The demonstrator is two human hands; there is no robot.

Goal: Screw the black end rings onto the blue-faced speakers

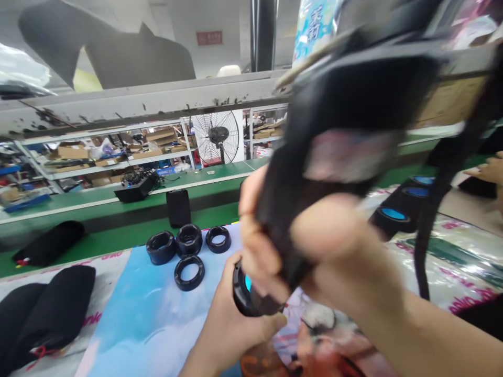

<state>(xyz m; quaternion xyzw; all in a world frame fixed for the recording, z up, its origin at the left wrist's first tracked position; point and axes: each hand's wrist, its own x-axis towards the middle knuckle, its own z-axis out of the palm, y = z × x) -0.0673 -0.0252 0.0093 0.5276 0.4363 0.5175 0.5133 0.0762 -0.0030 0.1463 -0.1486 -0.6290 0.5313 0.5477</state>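
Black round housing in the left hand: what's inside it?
A bright blue surface shows inside the black round housing held in the left hand. The rest is covered by the right hand's fingers and a dark fabric piece, so nothing more can be seen.

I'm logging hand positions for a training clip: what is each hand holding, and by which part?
The left hand grips a round black part with a blue centre by its edge. The right hand clutches a blurred black fabric piece around its lower part.

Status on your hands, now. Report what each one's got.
Left hand: around black ring, blue centre. Right hand: gripping blurred black fabric cover, lower end reaching the ring. Four black rings on blue sheet, left of the hands.
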